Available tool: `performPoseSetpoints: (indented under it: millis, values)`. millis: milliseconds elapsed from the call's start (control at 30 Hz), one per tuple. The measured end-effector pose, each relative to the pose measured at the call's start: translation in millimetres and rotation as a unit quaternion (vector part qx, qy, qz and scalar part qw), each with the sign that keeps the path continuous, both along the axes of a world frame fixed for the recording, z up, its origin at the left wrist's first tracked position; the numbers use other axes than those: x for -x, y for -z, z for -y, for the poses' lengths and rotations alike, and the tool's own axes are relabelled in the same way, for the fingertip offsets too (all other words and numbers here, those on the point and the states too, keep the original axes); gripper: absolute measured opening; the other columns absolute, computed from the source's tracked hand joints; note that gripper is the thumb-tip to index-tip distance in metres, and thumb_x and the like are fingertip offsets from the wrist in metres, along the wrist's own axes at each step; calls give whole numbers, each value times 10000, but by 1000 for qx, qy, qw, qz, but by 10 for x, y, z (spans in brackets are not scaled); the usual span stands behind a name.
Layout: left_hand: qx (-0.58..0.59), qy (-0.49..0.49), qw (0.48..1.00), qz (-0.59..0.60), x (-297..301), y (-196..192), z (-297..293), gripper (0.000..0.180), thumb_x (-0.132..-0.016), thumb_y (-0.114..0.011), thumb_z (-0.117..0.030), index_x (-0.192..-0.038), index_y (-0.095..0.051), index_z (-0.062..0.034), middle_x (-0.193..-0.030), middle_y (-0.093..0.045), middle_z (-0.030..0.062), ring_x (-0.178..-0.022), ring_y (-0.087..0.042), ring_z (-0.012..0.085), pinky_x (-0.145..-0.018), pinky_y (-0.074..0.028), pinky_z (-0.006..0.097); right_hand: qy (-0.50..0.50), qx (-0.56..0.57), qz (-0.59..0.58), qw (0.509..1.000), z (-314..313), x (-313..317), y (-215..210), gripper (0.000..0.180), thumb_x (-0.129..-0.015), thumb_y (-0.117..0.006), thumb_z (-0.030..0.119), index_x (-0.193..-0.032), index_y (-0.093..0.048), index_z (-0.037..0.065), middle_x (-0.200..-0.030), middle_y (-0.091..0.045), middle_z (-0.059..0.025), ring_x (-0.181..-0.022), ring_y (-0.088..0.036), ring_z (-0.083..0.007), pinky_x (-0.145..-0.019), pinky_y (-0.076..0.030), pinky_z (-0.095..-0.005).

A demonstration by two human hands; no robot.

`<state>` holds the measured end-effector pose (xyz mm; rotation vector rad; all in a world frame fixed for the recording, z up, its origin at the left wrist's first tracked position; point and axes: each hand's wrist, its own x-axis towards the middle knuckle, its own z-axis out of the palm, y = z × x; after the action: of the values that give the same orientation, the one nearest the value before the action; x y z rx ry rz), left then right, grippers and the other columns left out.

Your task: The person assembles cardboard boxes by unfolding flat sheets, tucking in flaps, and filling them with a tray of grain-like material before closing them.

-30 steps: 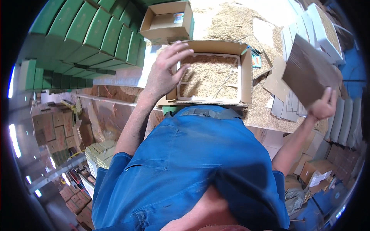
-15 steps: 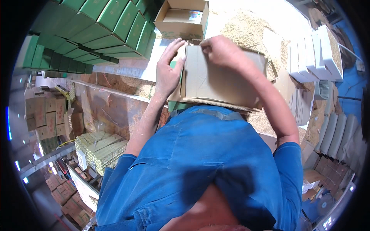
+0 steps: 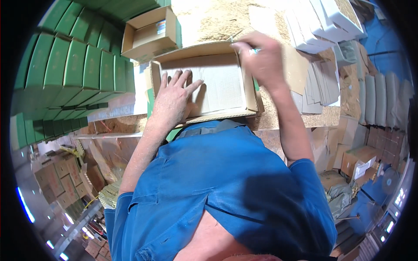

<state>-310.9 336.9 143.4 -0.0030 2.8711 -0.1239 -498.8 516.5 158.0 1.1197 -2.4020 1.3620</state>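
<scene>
An open, shallow cardboard box (image 3: 249, 93) stands in front of me at the bench edge, with green showing on its outside. Flat on its bottom lies a pale cardboard sheet (image 3: 220, 85). My left hand (image 3: 173, 96) reaches over the near left side, fingers spread and stretched over the sheet. At the far right corner of the box is my right hand (image 3: 261, 56), its fingers curled in and smeared a little by motion. Something small and light blue and white shows at those fingers, too small to name.
Beyond the box stands a smaller open cardboard box (image 3: 150, 35). Stacked green boxes (image 3: 74, 65) rise at the left. Sawdust-like shavings (image 3: 217, 21) cover the far bench. Flat grey cardboard pieces (image 3: 320, 85) lie at the right, near white containers (image 3: 331, 21).
The grey cardboard panel no longer covers the box, and its inside shows. My left hand moved from beside the panel into the box; my right hand went to the far right corner.
</scene>
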Motion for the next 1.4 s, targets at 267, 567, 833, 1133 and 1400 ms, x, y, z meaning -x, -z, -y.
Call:
performPoseSetpoints:
  millis: [267,567,833,1133,1400]
  values:
    - [-57,-12,995,86,279,244,-132,971,-672,-826,-318,-1489,-312,-418,-1563,-253,198,-1380,-353,441,-1098,-425,514,204,-177,213,939,-860,921,1778,233,-791,-784,185,-1001,-766,85,-921,-750,-92,-772,-714,-181,-734,-564,-293]
    - [-102,-71,989,77,282,134,-213,973,-650,-844,-287,-1473,-342,-425,-1583,-235,146,-1410,-312,418,-1111,-413,518,240,-247,232,910,-610,1026,2361,279,-745,-811,260,-982,-760,121,-948,-721,-153,-869,-691,-324,-799,-535,-406]
    - [-147,-101,982,65,198,137,-245,989,-635,-879,-179,-1466,-384,-380,-1583,-232,134,-1426,-277,408,-1155,-358,520,241,-82,235,938,-721,1115,2471,245,-779,-774,256,-941,-777,73,-830,-746,-105,-701,-705,-216,-668,-541,-337]
    - [-173,-98,979,34,144,182,-174,947,-657,-866,-219,-1470,-398,-353,-1594,-224,131,-1438,-253,413,-1170,-320,527,203,147,282,926,-816,793,1318,243,-807,-806,184,-872,-758,-46,-671,-683,-43,-553,-570,-71,-515,-448,-222]
    - [-494,-162,851,-80,179,25,-62,644,-907,-678,-262,-1480,-410,-144,-1411,-523,154,-1282,-522,261,-1082,-428,396,115,151,251,949,-527,79,267,231,-812,-820,184,-726,-728,-10,-587,-623,-2,-508,-494,-36,-461,-367,-211]
